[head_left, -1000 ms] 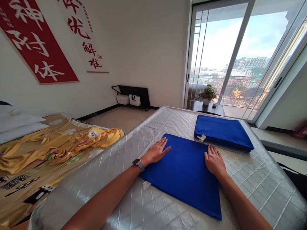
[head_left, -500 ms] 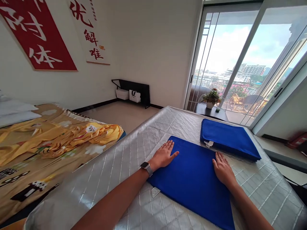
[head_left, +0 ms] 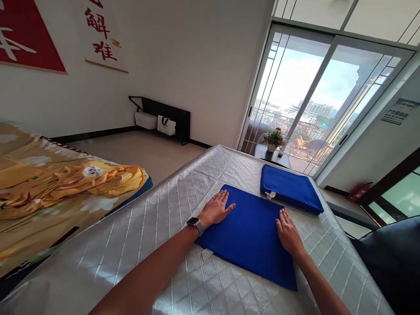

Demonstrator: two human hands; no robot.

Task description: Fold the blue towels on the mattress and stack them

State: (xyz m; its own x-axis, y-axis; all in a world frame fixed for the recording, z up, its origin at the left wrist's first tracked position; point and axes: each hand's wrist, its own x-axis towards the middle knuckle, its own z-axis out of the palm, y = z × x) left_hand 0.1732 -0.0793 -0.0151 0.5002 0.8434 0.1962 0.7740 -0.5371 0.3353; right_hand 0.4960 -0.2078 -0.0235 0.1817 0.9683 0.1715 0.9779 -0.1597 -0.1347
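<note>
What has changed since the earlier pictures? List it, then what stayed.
The camera has turned to the right: the white pillows left the view and a wall sign came in. Nothing was taken hold of or let go. The left hand and right hand still rest at opposite edges of the near blue cloth; the blue stack stays beyond it.

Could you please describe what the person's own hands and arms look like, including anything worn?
The left hand and right hand are ungloved, with no rings visible. No sleeve shows on the left forearm or right forearm. A rectangular, dark-faced watch with a grey, metallic-looking band circles the left wrist.
</note>
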